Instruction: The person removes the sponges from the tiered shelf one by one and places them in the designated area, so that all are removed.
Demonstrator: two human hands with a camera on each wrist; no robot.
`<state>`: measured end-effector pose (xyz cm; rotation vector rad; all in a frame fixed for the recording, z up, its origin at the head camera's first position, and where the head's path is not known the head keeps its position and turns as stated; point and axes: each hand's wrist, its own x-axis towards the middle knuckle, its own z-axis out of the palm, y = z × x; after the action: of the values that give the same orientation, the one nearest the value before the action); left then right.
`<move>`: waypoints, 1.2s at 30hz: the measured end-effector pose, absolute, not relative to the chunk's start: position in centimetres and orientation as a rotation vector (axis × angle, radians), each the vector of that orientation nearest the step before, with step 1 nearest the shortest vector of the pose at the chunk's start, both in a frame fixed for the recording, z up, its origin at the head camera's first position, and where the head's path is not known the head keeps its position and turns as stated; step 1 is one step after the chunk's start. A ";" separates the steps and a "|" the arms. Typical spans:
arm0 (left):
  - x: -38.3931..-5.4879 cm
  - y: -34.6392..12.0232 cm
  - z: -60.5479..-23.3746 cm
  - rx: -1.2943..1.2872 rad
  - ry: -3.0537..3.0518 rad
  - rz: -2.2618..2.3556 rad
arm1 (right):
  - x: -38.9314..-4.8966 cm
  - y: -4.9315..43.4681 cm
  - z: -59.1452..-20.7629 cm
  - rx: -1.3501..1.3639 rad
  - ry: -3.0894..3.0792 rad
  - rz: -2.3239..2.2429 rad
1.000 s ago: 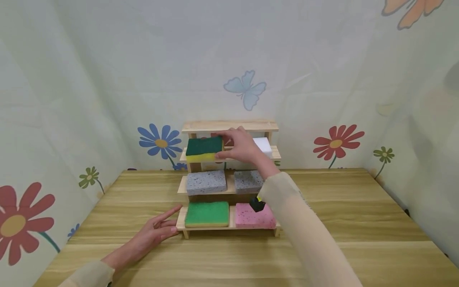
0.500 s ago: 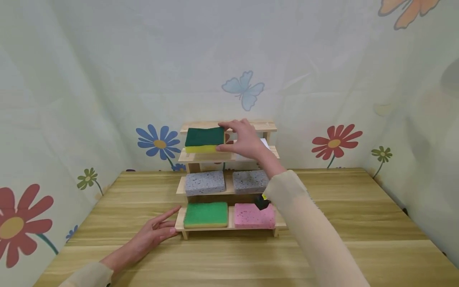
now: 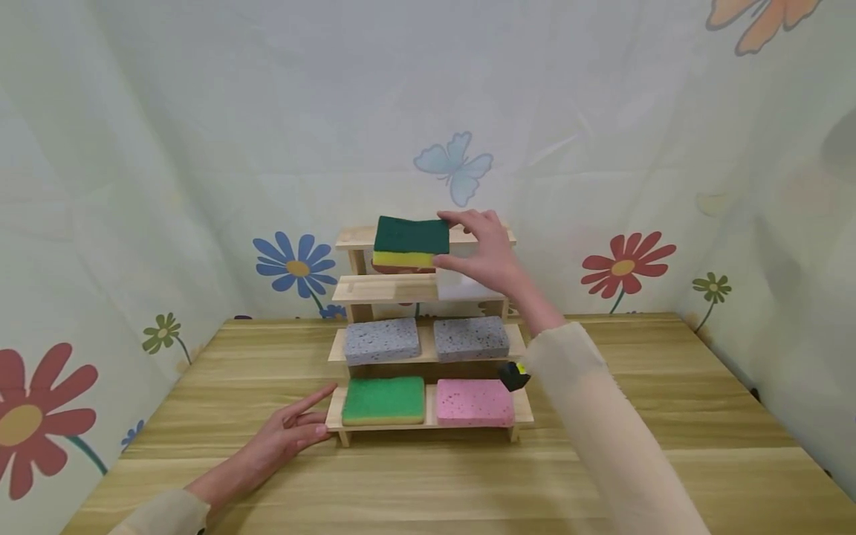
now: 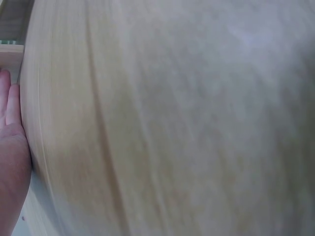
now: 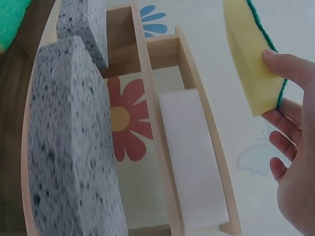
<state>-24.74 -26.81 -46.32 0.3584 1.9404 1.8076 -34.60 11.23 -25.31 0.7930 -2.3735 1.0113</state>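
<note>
Pinched by its right end, a yellow sponge with a dark green scouring face [image 3: 412, 236] hangs in my right hand [image 3: 488, 253], in front of the top tier of a wooden stepped shelf [image 3: 374, 288]. In the right wrist view the thumb and fingers grip the sponge [image 5: 251, 64] clear of the shelf. My left hand [image 3: 287, 435] rests at the left end of the bottom tier, fingers extended and fingertips at its edge. The left wrist view shows only part of that hand [image 4: 12, 142] at the frame's left side.
A white sponge [image 5: 194, 162] sits on the third tier, partly behind my right hand in the head view. Two grey speckled sponges [image 3: 383, 340] lie on the second tier. On the bottom tier are a green sponge [image 3: 384, 400] and a pink one [image 3: 475, 402]. Patterned cloth hangs behind.
My right hand has lifted the green-and-yellow sponge off the left of the third tier, raising it and carrying it rightward. The left hand has stayed in place.
</note>
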 end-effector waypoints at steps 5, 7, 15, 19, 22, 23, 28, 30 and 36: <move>-24.7 -26.8 -46.3 0.368 1.942 1.805 | -34.4 12.9 -25.5 0.804 -2.301 1.036; -24.8 -26.9 -46.3 0.366 1.941 1.807 | -34.4 13.6 -25.6 0.806 -2.278 1.041; -24.9 -26.9 -46.6 0.378 1.925 1.823 | -33.5 16.6 -26.3 0.770 -2.214 1.104; -24.9 -26.9 -46.7 0.396 1.916 1.834 | -33.2 18.0 -27.1 0.738 -2.165 1.099; -24.8 -26.9 -46.7 0.402 1.914 1.840 | -33.2 18.9 -28.0 0.714 -2.111 1.102; -24.8 -26.9 -46.7 0.402 1.914 1.841 | -33.1 19.2 -28.2 0.705 -2.098 1.101; -24.8 -26.9 -46.7 0.410 1.913 1.846 | -32.5 21.1 -29.1 0.648 -2.082 1.081; -24.8 -26.8 -46.7 0.423 1.907 1.854 | -32.3 22.0 -29.4 0.636 -2.084 1.074; -24.8 -26.8 -46.6 0.455 1.902 1.859 | -31.7 24.2 -30.7 0.588 -2.116 1.044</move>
<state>-24.80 -26.77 -46.60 0.4555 1.9017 1.8585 -31.67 24.18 -30.72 0.5882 -2.1159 1.0436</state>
